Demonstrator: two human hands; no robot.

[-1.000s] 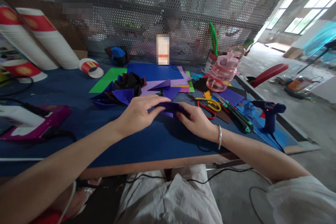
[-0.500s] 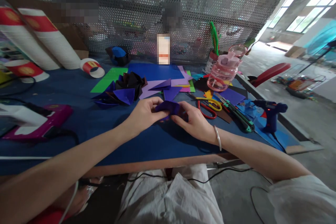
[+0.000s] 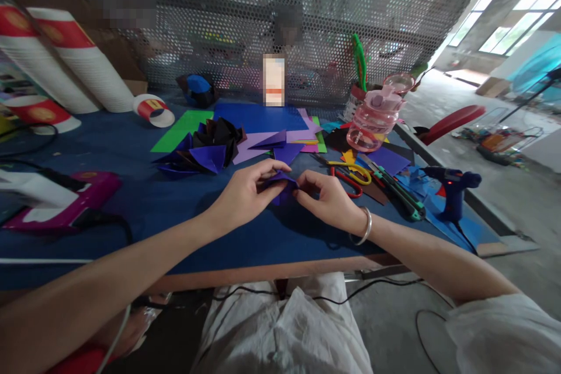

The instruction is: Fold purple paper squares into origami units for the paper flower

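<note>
Head | left fingers [image 3: 270, 193], right fingers [image 3: 312, 177] pinching purple paper [image 3: 284, 177] | pink bottle [image 3: 374, 120] lettering [image 3: 358, 138] illegible

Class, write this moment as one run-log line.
left hand: pinching folded purple paper | right hand: at its right tip | right side: pink translucent plastic bottle

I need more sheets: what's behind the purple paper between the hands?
Beyond the purple paper, another purple piece and a blue sheet are visible. Whatever the left hand and paper cover is hidden.
</note>
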